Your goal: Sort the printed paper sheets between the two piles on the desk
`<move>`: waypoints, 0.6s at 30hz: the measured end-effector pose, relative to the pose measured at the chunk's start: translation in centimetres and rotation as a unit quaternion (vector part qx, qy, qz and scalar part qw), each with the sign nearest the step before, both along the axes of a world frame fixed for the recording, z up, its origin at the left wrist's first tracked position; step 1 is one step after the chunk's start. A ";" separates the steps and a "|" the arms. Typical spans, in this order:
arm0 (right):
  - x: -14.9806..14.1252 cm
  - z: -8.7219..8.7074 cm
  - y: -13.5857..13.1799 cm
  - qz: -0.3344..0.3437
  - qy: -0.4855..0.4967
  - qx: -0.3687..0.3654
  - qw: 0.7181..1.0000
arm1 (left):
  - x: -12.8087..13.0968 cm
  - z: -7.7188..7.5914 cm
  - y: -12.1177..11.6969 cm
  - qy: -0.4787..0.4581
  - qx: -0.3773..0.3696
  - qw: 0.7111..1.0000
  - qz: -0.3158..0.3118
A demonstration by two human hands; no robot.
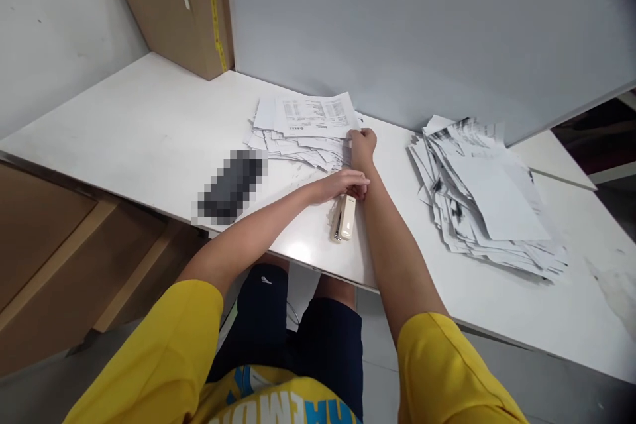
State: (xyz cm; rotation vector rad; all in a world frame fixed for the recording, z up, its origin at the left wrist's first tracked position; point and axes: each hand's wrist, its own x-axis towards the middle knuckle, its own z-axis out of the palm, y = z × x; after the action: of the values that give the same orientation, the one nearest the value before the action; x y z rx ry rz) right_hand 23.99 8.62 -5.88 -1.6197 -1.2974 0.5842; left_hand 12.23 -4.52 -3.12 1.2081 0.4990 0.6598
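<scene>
My right hand (364, 146) is closed on the near right corner of a printed sheet (318, 115). That sheet lies over a loose stack of papers (303, 147) near the back of the white table. In front of my right wrist is my left hand (344, 186), its fingers loosely curled together with nothing visible in them. Just below the left hand a cream stapler (344, 218) lies on the table, its far end close to the fingers. I cannot tell whether they touch it.
To the right lies a larger, messy pile of papers (487, 199). A dark, pixelated object (231, 187) rests near the front edge on the left. The cardboard box (173, 13) stands at the back left, against the grey partition (422, 26). More cardboard (44, 232) is below the table.
</scene>
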 end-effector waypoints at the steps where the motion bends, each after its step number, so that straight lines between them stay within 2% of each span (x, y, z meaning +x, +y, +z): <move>1: 0.2 0.0 -0.3 -0.011 0.036 0.005 0.999 | -0.1 0.0 0.0 0.001 0.000 1.000 -0.006; 4: 1.4 0.3 -1.9 -0.040 0.086 0.022 0.995 | -0.1 -0.2 0.1 -0.009 -0.002 1.000 -0.009; 9: 6.4 0.8 -6.4 -0.070 -0.009 0.034 0.997 | 0.1 -0.2 0.2 -0.011 -0.006 1.000 0.012; 11: 8.5 0.9 -8.1 -0.081 0.001 0.017 0.997 | 0.0 -0.1 0.1 0.006 0.022 0.999 0.030; 12: 9.4 0.9 -8.8 -0.082 0.029 0.008 0.996 | -0.1 0.0 0.0 0.025 0.065 0.997 0.043; 14: 10.6 0.9 -9.7 -0.088 0.118 -0.012 0.989 | -0.6 0.2 -0.3 0.087 0.199 0.972 0.085; 16: 11.1 1.0 -9.8 -0.099 0.208 -0.032 0.973 | -1.3 0.6 -0.5 0.159 0.327 0.919 0.149; 18: 11.2 1.1 -9.6 -0.109 0.256 -0.042 0.960 | -2.0 1.0 -0.5 0.219 0.387 0.867 0.222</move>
State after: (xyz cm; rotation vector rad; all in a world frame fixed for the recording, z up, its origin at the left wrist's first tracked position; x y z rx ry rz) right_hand 35.23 -0.96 -4.78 -1.5189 -0.7112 0.8604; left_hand 10.27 -5.05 -2.08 2.0603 0.9659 1.0387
